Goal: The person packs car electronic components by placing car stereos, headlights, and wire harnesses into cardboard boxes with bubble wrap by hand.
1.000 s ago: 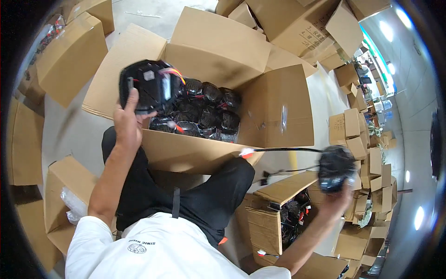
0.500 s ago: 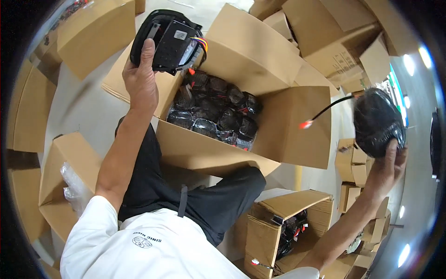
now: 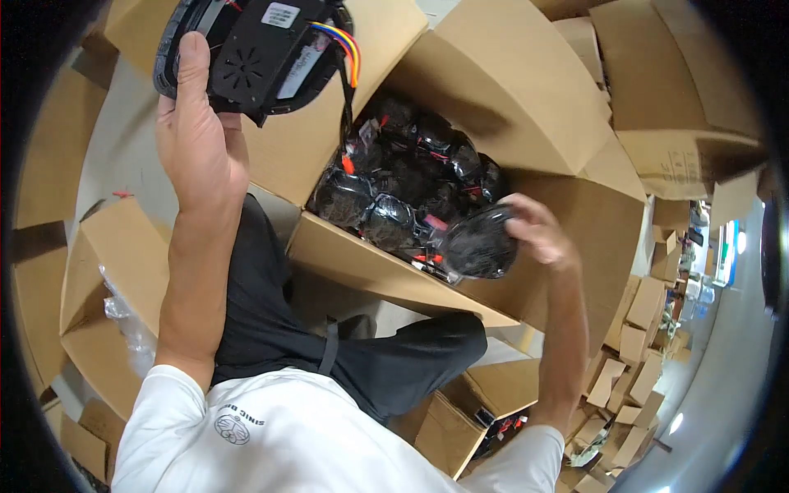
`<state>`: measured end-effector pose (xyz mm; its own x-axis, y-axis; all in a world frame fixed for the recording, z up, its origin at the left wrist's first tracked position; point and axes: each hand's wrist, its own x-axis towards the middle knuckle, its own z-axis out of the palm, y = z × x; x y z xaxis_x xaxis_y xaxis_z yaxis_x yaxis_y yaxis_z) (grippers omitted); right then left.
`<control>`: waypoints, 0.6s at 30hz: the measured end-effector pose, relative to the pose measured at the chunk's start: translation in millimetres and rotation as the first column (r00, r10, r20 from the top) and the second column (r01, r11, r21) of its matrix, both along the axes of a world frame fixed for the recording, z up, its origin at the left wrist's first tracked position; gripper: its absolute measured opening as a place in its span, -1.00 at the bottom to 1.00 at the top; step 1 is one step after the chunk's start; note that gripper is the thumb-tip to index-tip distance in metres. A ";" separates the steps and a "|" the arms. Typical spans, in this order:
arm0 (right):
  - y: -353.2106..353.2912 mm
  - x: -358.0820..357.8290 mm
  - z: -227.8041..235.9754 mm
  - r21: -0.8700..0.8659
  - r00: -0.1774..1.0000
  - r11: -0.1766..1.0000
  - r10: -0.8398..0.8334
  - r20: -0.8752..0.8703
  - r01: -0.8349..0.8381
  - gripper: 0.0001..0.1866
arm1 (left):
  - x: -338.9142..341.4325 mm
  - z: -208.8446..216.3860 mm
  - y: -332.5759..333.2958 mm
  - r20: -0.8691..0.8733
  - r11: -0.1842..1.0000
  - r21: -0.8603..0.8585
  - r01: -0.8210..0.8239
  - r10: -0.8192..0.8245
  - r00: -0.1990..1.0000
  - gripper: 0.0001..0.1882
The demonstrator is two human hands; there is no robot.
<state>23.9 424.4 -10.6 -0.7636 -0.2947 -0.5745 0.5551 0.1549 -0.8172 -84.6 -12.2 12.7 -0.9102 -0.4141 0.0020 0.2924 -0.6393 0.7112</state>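
Observation:
My left hand (image 3: 201,152) grips a black plastic electronic unit (image 3: 246,74), thumb on its face, raised above the far left side of a large open carton (image 3: 386,271). The unit has slotted vents, a white label and a bundle of coloured wires; a black lead with a red-orange plug hangs toward the carton. At the carton's near right corner, my right hand (image 3: 542,234), slightly blurred, has its fingers on the edge of a rounded black unit (image 3: 479,246) in transparent film. Several similar film-wrapped units (image 3: 390,220) fill the carton, red connectors among them.
A smaller carton (image 3: 448,423) with dark parts and red-white plugs sits near my right arm. To the left, an open carton (image 3: 115,255) holds transparent plastic wrap (image 3: 123,320). More cartons (image 3: 682,74) stand at the far right, with others stacked along the right.
My right hand has brought the film-wrapped unit from the far right in to the carton's near right corner. The left-hand unit looks closer and further left; the view has shifted.

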 end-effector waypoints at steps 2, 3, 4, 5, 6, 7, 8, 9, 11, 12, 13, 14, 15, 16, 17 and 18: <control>6.1 -6.7 -73.3 -0.062 0.966 0.998 0.039 0.256 -0.024 -0.63 | 0.8 -1.5 1.7 0.055 1.000 -0.017 -0.025 0.026 0.998 -0.68; 9.7 -12.6 -99.0 0.063 0.940 0.978 0.175 0.294 -0.201 -0.67 | 2.3 0.5 4.7 0.007 1.000 0.007 0.012 -0.012 1.000 -0.69; 12.9 -16.5 -123.0 0.178 0.891 0.911 0.298 0.343 -0.373 -0.71 | 3.1 1.6 7.3 -0.043 0.998 0.030 0.052 -0.050 0.998 -0.69; 14.6 -13.0 -150.2 0.107 0.874 0.911 0.343 0.345 -0.399 -0.75 | 3.3 1.8 8.9 -0.034 0.999 0.024 0.045 -0.044 0.998 -0.69; 5.5 -18.3 -164.1 0.088 0.866 0.907 0.360 0.348 -0.412 -0.75 | 4.3 2.0 7.6 -0.034 0.999 -0.018 0.048 -0.048 0.998 -0.65; -2.5 -24.0 -176.8 0.036 0.864 0.928 0.331 0.379 -0.371 -0.76 | 4.8 0.7 6.5 -0.034 0.997 -0.057 0.055 -0.057 0.998 -0.61; -8.6 -28.9 -187.2 -0.011 0.861 0.946 0.300 0.411 -0.324 -0.76 | 5.0 -1.5 5.5 -0.027 0.996 -0.069 0.049 -0.051 0.998 -0.61; -2.5 -25.9 -202.7 0.104 0.878 0.916 0.332 0.345 -0.387 -0.75 | 4.5 -2.3 8.2 -0.018 0.993 -0.081 0.082 -0.084 0.996 -0.60; -14.6 -21.9 -222.4 0.131 0.868 0.894 0.368 0.333 -0.429 -0.73 | 4.3 -4.7 12.7 -0.003 0.988 -0.106 0.115 -0.116 0.993 -0.58; -18.7 -21.8 -229.4 0.172 0.859 0.866 0.403 0.316 -0.469 -0.71 | 3.3 -4.1 18.8 -0.021 0.984 -0.105 0.144 -0.146 0.989 -0.59; -16.6 -17.8 -235.6 0.270 0.878 0.849 0.375 0.298 -0.454 -0.67 | 3.9 -2.7 26.0 -0.041 0.979 -0.097 0.177 -0.182 0.983 -0.59; -9.6 -12.3 -236.4 0.279 0.883 0.851 0.364 0.298 -0.445 -0.67 | 4.7 -1.0 32.5 -0.047 0.979 -0.089 0.186 -0.190 0.981 -0.59; -16.7 -11.1 -234.4 0.419 0.914 0.812 0.365 0.176 -0.405 -0.66 | 6.8 -0.9 34.1 0.016 0.976 -0.118 0.181 -0.180 0.984 -0.61; -22.9 -9.3 -230.7 0.549 0.926 0.764 0.374 0.050 -0.339 -0.66 | 8.8 -0.8 37.4 0.075 0.973 -0.146 0.177 -0.168 0.983 -0.62; -24.5 -6.5 -222.6 0.694 0.875 0.639 0.483 -0.026 -0.333 -0.66 | 8.5 -4.0 46.9 0.032 0.971 -0.178 0.160 -0.157 0.987 -0.61; -26.2 -5.5 -208.3 0.695 0.873 0.640 0.486 -0.035 -0.328 -0.66 | 13.9 -0.5 54.8 0.087 0.967 -0.167 0.190 -0.177 0.980 -0.69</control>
<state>18.5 398.2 -218.9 -0.7771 -0.2179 -0.5905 0.1396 0.8551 -0.4993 -70.7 42.6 12.2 -0.9711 -0.2387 -0.0080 0.1264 -0.5419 0.8309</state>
